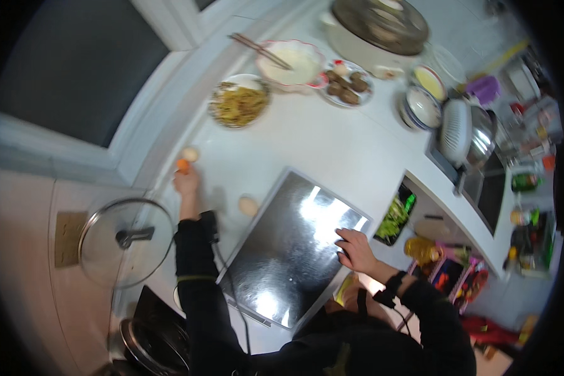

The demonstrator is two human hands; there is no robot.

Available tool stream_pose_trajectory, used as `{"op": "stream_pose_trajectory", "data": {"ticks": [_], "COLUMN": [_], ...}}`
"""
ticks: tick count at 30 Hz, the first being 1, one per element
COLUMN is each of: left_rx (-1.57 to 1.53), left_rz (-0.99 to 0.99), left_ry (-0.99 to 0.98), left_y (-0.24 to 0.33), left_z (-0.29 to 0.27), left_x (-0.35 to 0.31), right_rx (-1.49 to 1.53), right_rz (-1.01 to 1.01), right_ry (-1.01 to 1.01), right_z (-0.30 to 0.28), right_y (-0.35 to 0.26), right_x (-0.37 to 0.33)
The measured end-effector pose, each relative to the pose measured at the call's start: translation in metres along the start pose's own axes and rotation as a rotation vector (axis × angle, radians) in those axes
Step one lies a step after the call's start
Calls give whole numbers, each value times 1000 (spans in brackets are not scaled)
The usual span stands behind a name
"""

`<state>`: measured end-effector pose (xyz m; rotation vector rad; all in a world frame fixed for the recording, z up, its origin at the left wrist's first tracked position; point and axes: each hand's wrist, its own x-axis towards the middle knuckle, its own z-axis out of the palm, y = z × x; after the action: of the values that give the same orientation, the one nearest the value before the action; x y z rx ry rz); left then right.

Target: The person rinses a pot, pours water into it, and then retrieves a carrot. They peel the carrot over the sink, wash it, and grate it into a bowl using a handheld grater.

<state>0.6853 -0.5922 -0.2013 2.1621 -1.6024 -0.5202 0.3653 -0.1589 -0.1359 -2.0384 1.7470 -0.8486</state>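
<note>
- Shiny, dark rectangular panel, pale-rimmed
- Right hand, loosely open, over the panel's right edge
- Left hand, gripping, left of the panel
- Pale oval object, just left of the panel
- Small orange object, left of the panel, in that grip

I see left hand at orange piece, frame left; right hand on shiny board, centre; pink-rimmed bowl, top.

The sleeves are black — with dark wristbands and thin dark cables.
</note>
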Motion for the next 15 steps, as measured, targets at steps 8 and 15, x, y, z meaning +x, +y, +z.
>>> {"op": "stream_pose_trajectory", "data": {"ticks": [8, 15], "left_rx": [-695, -816], "left_rz": [292, 365], "left_ry": [-734, -1282], "left_y": [98, 226], "left_z": [-65, -24], "left_x": [-190, -413], "right_rx": [95, -109], "right_rz": [12, 148], "right_ry": [-53, 436], "right_z": [-10, -134], "right_y": [3, 68], "right_x": [-5, -87]}}
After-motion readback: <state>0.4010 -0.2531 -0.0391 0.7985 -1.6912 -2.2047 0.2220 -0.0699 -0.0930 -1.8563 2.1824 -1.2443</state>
